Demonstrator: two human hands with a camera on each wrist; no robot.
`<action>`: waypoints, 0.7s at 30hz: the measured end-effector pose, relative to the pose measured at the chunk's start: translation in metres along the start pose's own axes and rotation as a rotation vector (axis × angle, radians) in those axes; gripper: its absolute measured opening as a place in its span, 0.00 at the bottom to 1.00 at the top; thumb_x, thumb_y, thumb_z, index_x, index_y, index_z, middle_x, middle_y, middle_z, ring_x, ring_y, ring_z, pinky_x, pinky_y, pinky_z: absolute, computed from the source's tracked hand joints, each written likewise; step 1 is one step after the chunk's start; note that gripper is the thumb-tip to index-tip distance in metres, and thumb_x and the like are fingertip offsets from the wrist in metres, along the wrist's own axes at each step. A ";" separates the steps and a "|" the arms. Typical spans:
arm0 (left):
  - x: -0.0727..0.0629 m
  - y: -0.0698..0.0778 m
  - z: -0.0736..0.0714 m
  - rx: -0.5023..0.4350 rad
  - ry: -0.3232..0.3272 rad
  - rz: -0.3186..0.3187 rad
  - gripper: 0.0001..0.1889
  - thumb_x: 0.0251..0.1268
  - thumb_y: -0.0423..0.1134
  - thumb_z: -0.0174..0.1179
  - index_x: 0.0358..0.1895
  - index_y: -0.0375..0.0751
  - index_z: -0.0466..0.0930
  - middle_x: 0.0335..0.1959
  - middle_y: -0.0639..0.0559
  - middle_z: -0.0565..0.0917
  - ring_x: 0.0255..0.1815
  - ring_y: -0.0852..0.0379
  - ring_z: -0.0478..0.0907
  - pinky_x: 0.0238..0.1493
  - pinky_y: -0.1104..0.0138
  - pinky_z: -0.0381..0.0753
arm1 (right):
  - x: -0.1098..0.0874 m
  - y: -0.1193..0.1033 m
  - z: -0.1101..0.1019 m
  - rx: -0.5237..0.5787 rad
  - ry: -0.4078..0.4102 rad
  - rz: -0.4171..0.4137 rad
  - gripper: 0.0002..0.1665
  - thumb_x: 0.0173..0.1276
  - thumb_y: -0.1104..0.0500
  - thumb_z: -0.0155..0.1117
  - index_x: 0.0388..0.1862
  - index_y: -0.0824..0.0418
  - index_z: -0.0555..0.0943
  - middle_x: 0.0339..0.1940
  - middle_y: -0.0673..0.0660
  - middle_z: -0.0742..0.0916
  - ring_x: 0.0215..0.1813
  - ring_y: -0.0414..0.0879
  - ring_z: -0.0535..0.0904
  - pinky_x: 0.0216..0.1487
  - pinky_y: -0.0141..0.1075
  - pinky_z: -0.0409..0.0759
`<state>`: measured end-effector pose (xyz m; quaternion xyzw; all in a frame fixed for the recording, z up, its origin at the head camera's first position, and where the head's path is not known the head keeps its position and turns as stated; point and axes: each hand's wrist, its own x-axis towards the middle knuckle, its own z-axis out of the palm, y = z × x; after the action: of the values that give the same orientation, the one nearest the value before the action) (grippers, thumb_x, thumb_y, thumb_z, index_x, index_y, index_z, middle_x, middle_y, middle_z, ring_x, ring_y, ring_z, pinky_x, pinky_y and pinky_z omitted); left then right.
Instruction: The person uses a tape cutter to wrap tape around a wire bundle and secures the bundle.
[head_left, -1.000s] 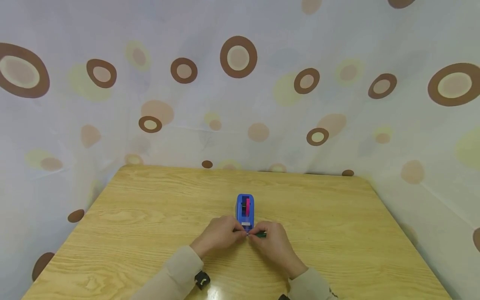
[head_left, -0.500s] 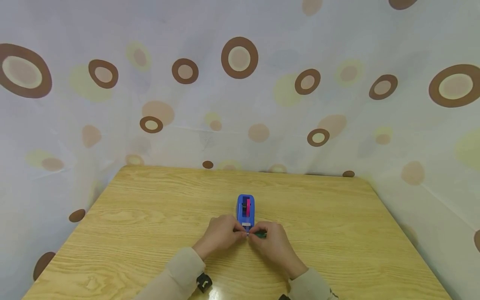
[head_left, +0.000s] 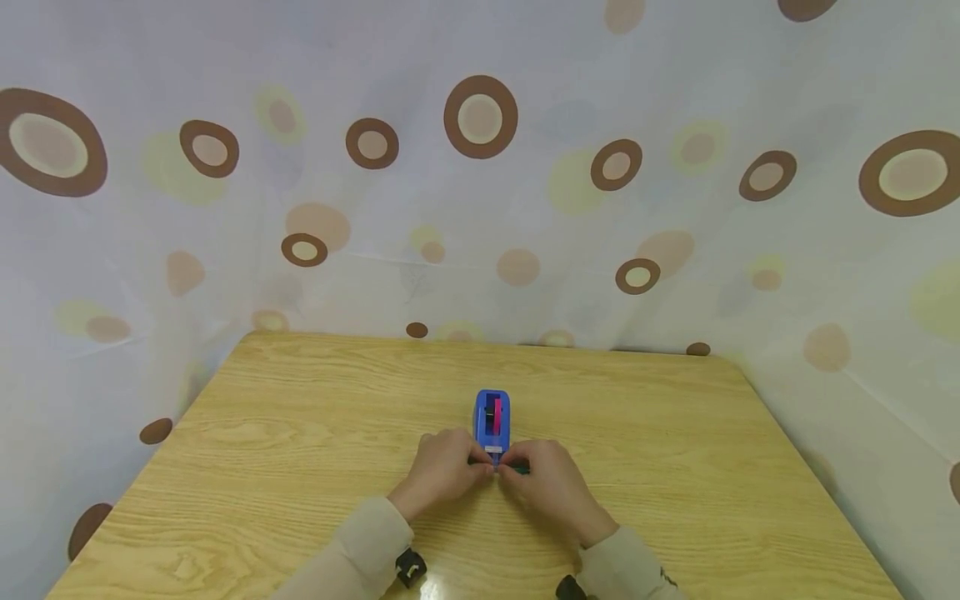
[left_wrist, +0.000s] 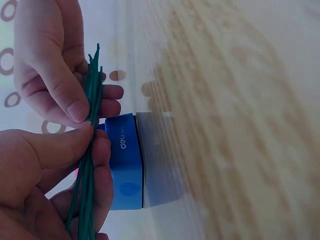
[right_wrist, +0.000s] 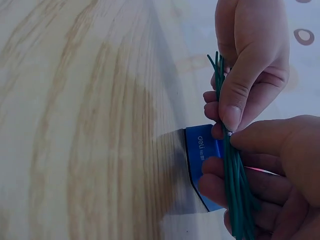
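Observation:
My left hand (head_left: 446, 465) and right hand (head_left: 551, 483) meet thumb to thumb just in front of a blue tape dispenser (head_left: 481, 421). Between them they pinch a bundle of thin green wire-like strips (left_wrist: 86, 200), its loose ends fanning out on both sides. Both thumbs press at the bundle's middle, where a small shiny spot (right_wrist: 230, 133) shows, perhaps clear tape. A pink tape core (head_left: 497, 415) sits in the dispenser. In the right wrist view the dispenser's side (right_wrist: 200, 145) carries white lettering. Fingers hide much of the bundle in the head view.
The wood-grain table (head_left: 315, 417) spreads out around the hands. Behind it and along both sides hangs a pale curtain (head_left: 420, 192) with brown and beige circles. A black wrist strap piece (head_left: 410, 567) shows by the left sleeve.
The head view has shifted very slightly. Both hands stay together at the bundle, and less of its green shows beside the right fingers. The dispenser stands where it was.

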<state>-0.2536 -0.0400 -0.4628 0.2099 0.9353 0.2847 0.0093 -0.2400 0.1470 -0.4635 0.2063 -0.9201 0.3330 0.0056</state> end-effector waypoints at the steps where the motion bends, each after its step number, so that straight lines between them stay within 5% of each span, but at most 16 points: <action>1: 0.000 0.000 0.000 0.000 0.003 -0.001 0.02 0.58 0.45 0.71 0.32 0.55 0.92 0.35 0.62 0.86 0.37 0.62 0.78 0.43 0.51 0.68 | 0.000 0.000 0.000 0.017 -0.009 0.000 0.04 0.66 0.61 0.69 0.32 0.55 0.88 0.35 0.44 0.88 0.42 0.42 0.83 0.47 0.44 0.81; 12: 0.000 -0.001 0.000 -0.070 -0.002 -0.002 0.03 0.58 0.43 0.72 0.31 0.50 0.92 0.33 0.61 0.86 0.34 0.65 0.77 0.34 0.67 0.76 | 0.001 0.010 0.005 0.156 0.004 0.016 0.03 0.66 0.62 0.69 0.32 0.56 0.87 0.34 0.44 0.87 0.43 0.41 0.82 0.49 0.44 0.79; 21: 0.001 -0.004 -0.003 -0.122 -0.078 0.004 0.03 0.61 0.41 0.69 0.33 0.49 0.91 0.33 0.61 0.84 0.33 0.66 0.75 0.36 0.66 0.76 | 0.001 0.010 0.007 0.177 0.032 0.033 0.04 0.64 0.64 0.70 0.31 0.56 0.87 0.33 0.42 0.86 0.42 0.41 0.80 0.48 0.42 0.78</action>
<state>-0.2561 -0.0443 -0.4622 0.2219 0.9147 0.3329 0.0577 -0.2442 0.1495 -0.4748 0.1855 -0.8901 0.4163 -0.0034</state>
